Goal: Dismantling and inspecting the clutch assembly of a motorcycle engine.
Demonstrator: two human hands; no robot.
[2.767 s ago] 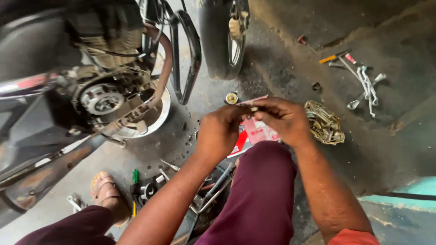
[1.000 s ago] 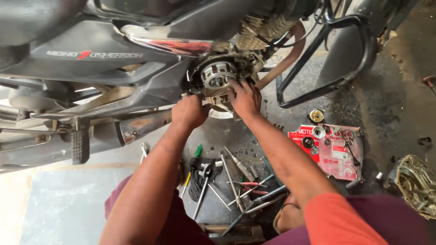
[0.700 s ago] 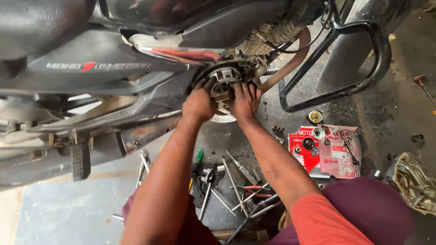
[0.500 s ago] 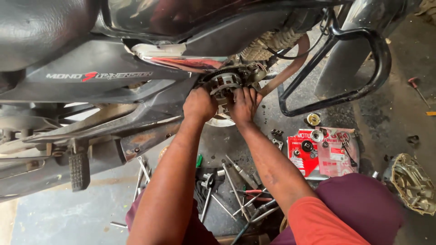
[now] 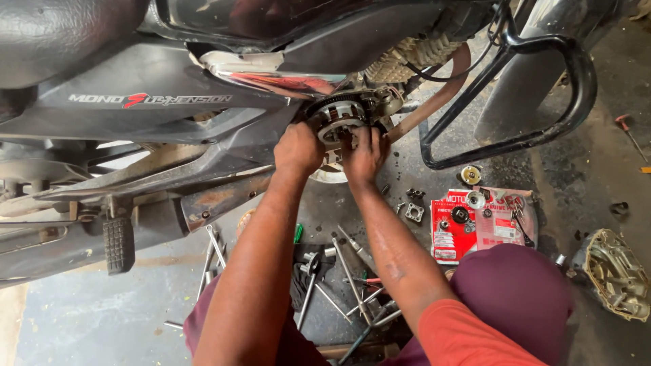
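Round toothed metal clutch assembly (image 5: 337, 122) sits exposed in the motorcycle's engine side, above the wet concrete floor (image 5: 102, 318). Left hand (image 5: 298, 148) presses curled against its left rim; right hand (image 5: 365, 154) spreads fingers over its face. Oily fingers could slip, or loose small parts drop among the scattered steel tools (image 5: 339, 278).

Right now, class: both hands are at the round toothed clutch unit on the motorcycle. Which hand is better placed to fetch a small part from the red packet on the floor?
Probably the right hand: the red packet lies on its side, beyond the right arm. The left hand would have to cross over. Both now rest on the clutch unit.
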